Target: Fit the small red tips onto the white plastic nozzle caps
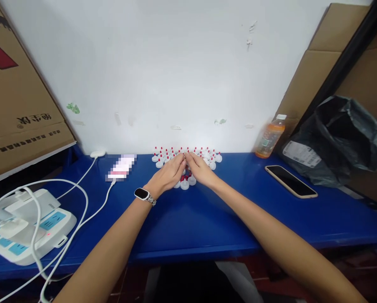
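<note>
Head view: at frame centre, left hand [169, 172] and right hand [201, 169] brought fingertip to fingertip over a cluster of small white caps with red tips [204, 155] on the blue table [207, 219], fingers narrowed, any pinched piece too small to tell. Backed by a white wall [176, 63]; cardboard box [14, 92] upper left, power strip [27, 227] lower left. At right, orange bottle [269, 137], phone [291, 181], black bag [343, 139].
</note>
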Demonstrator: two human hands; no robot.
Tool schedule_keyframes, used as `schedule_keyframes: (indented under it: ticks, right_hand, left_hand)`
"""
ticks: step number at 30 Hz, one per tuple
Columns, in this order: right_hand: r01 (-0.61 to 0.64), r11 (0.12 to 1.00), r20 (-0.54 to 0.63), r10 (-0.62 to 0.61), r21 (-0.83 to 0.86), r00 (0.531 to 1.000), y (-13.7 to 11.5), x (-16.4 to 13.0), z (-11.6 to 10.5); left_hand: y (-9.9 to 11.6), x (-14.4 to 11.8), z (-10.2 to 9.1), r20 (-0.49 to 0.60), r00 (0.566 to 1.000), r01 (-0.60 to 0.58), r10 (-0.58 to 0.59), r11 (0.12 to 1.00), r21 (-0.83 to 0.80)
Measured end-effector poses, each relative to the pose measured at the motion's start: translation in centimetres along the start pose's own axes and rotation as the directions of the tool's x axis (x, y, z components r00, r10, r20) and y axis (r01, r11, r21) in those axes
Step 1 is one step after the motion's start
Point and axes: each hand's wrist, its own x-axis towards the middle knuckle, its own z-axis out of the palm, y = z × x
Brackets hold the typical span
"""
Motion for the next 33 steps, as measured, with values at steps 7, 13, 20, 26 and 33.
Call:
schedule_keyframes:
  ticks: [7,13,20,26,33]
  right_hand:
    - [-0.13,0.955,0.219,0.071,0.268,0.973,-1.7,-0.3,-1.1]
    - [0.08,0.984,0.073,-0.069,-0.158,0.995,-1.2,-1.1,-3.7]
    - [0.026,0.942,-0.122,-0.071,-0.335,0.99,0.5,-1.2,-5.4]
    - [-0.115,0.939,0.05,0.139,-0.323,0.989,1.1,-3.9,-5.8]
    - [-0.091,0.946,0.091,0.125,-0.31,0.988,1.3,-4.5,-5.7]
  left_hand:
    - [0.2,1.0,1.7,-0.161,0.987,-0.025,-0.021,0.961,-0.276]
    - [-0.9,1.4,1.4,-0.246,0.929,0.125,-0.278,0.858,-0.498]
    - [-2.0,0.1,1.3,0.065,0.997,0.027,-0.035,0.993,0.118]
    - [-1.6,-0.3,1.0,0.019,0.999,0.033,-0.037,0.988,0.15]
    - [-1.3,0.1,1.4,0.001,0.999,0.031,-0.032,0.993,0.115]
